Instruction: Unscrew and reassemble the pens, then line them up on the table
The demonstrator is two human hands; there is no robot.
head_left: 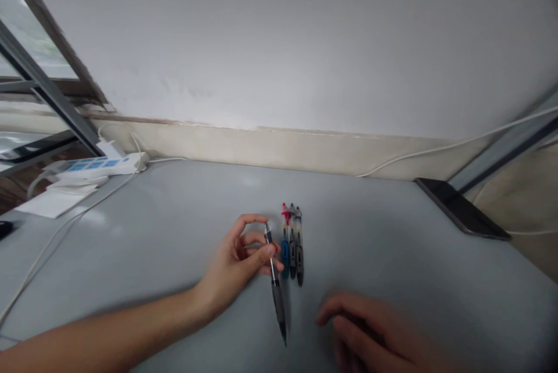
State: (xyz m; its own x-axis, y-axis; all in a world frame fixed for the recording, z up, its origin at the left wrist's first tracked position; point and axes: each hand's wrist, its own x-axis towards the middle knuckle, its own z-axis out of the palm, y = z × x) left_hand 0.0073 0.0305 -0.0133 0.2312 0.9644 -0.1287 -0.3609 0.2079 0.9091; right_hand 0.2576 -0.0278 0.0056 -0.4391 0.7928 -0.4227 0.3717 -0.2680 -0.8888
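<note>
My left hand (244, 254) is closed round a slim pen (278, 297) with a dark grip, a silvery middle and a pointed tip. Its index finger rests on the pen's top end, and the tip slants down toward me. Just right of those fingers, three more pens lie side by side on the table: a pen with a pink top and blue grip (285, 251), a dark-gripped pen (293, 257) and another dark-gripped pen (300, 262). My right hand (370, 326), blurred, is at the lower right with bent fingers apart and nothing visible in them.
A grey table (196, 198) reaches back to the wall (305, 42). At the left are a white power strip (104, 165), white papers (61, 198) and a trailing cable (65, 225). A dark phone-like slab (462, 207) lies at the right edge, close to a metal post.
</note>
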